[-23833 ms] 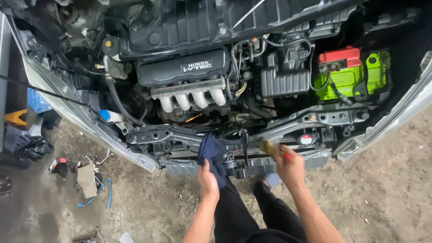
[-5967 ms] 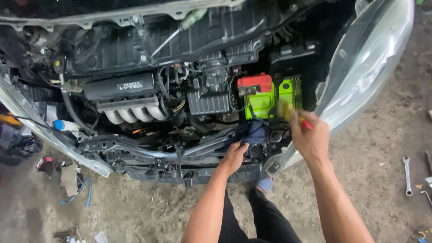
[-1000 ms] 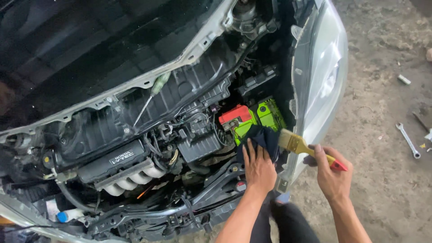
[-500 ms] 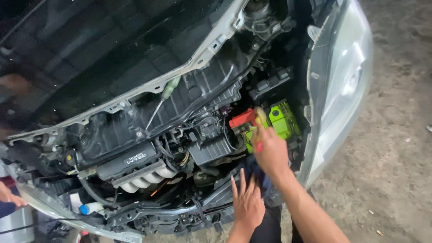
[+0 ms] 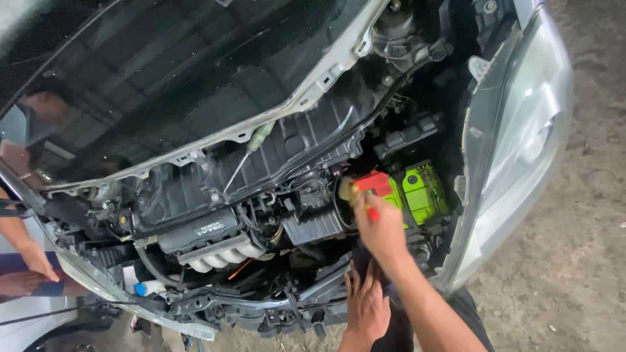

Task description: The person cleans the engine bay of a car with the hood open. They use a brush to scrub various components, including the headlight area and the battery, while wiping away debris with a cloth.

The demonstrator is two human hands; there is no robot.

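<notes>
My right hand [image 5: 383,229] grips a red-handled paintbrush [image 5: 355,194], its pale bristles against the left side of the red terminal cover of the green battery [image 5: 420,193] in the open engine bay. Lower down, my left hand [image 5: 366,306] rests with fingers spread on a dark blue cloth [image 5: 360,257] draped over the car's front crossmember. The cloth is mostly hidden behind my right forearm.
The engine with its silver intake pipes [image 5: 222,251] sits left of the battery. A screwdriver [image 5: 244,155] lies on the black cowl below the windscreen. The headlight [image 5: 521,143] is on the right. Another person's hands [image 5: 29,261] are at the far left edge.
My right hand has carried the brush from beside the car into the bay, onto the battery's red cover. My left hand stays low on the cloth. The view has swung left.
</notes>
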